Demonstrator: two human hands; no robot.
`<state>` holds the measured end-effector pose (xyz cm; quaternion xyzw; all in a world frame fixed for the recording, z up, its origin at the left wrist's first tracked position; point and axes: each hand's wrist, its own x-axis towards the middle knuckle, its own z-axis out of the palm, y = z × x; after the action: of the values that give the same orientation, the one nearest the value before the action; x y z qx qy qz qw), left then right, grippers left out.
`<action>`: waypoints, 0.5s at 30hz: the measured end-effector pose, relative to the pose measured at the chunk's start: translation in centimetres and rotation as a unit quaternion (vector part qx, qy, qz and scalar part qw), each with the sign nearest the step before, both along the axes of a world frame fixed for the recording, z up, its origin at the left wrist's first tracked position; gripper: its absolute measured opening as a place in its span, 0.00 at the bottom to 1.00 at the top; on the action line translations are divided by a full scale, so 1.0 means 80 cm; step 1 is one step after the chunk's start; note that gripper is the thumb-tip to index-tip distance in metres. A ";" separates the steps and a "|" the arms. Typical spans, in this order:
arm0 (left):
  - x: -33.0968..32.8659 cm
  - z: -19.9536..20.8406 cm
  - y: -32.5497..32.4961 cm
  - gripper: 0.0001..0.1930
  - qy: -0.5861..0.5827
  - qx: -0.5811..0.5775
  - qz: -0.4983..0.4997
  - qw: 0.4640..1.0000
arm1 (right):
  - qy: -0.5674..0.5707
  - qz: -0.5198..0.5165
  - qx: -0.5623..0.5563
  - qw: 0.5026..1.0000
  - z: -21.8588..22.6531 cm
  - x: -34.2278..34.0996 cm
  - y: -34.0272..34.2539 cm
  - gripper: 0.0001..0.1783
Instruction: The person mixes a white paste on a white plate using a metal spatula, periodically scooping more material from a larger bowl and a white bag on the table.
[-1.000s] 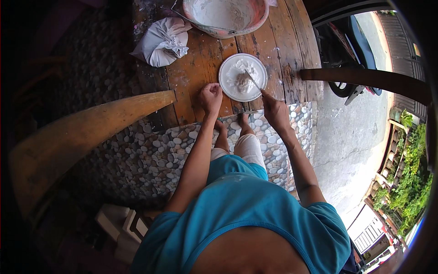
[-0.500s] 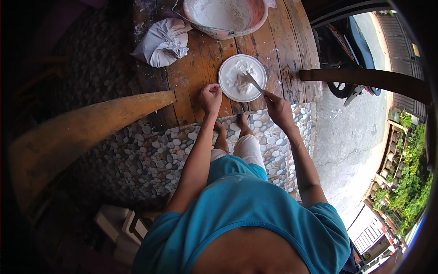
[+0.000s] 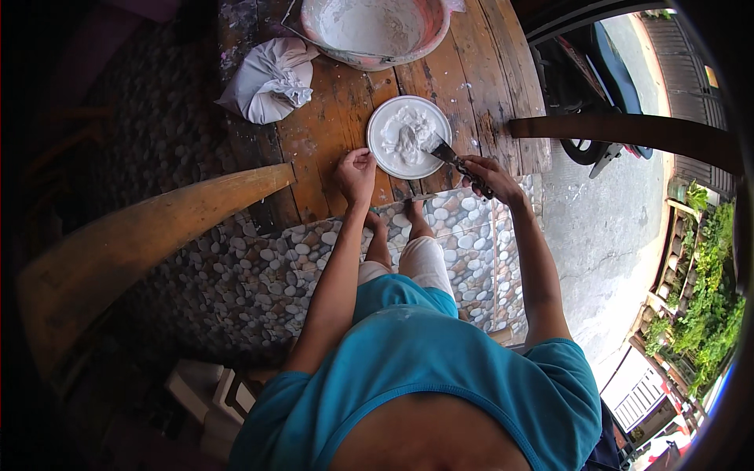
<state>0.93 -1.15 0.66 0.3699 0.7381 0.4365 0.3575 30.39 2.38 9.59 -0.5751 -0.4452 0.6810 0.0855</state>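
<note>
On the wooden table lies a round white plate (image 3: 379, 162) with a raised rim, and a heap of wet white paste (image 3: 411, 138) is spread over its middle. My right hand (image 3: 496, 179) is wrapped round the dark handle of a putty knife (image 3: 444, 151). The blade is tilted down over the plate's right side, its tip at the edge of the paste. At the plate's left rim, my left hand (image 3: 357, 174) is closed, with thumb and forefinger pinching the edge. Its other fingers are curled in.
A large paste-smeared basin (image 3: 377, 59) with a wire handle stands at the table's far side. Left of it sits a crumpled white bag (image 3: 275, 82). Curved wooden chair parts (image 3: 157, 212) (image 3: 620, 137) reach the table from both sides. Pebble-patterned tiles (image 3: 306, 259) cover the floor.
My right hand has turned the putty knife and drawn it back toward the plate's right edge, showing its handle. The paste looks more spread out. The view has shifted slightly.
</note>
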 end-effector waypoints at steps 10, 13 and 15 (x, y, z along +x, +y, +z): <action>-0.007 -0.009 -0.002 0.09 -0.004 -0.008 -0.002 1.000 | -0.250 0.111 0.387 0.881 0.059 -0.081 0.000 0.14; -0.005 -0.010 0.000 0.09 -0.012 -0.004 -0.001 1.000 | -0.286 0.146 0.474 0.820 0.031 -0.084 -0.025 0.15; -0.007 -0.007 0.004 0.09 -0.019 0.003 0.009 1.000 | -0.321 0.173 0.446 0.818 0.034 -0.083 -0.032 0.13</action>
<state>0.39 -0.80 0.08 0.3560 0.7331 0.4491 0.3662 23.74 -0.21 12.28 -0.5741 -0.7941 0.1883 0.0657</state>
